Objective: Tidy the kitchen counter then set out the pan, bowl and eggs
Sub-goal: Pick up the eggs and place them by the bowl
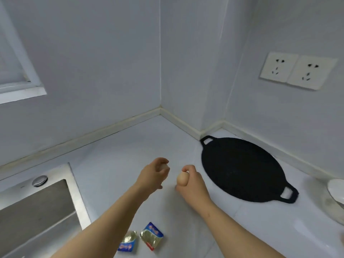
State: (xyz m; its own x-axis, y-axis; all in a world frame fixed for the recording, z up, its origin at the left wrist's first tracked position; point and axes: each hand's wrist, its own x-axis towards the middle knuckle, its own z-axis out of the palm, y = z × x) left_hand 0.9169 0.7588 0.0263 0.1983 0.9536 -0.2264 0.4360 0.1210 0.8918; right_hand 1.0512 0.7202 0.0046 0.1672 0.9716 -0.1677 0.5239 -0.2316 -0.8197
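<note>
L hand point(154, 174) curls round a pale smooth egg point(165, 167), mostly hidden; R hand point(193, 183) grips a tan oval egg point(182, 179), both above white glossy counter point(121, 155), just left of flat round matte-black two-handled pan point(242, 170).

Pale egg point(164, 167) in left grip point(154, 174): mostly hidden behind curled fingers, motion-blurred. Tan egg point(182, 179) in right grip point(191, 180): far side covered by fingers. White bowl point(336, 190), far right of right grip: cut by frame edge, blurred. Sink point(37, 211), left of left grip: cut by frame edge. Two packets point(151, 236) nearer than both grips: print unreadable.
</note>
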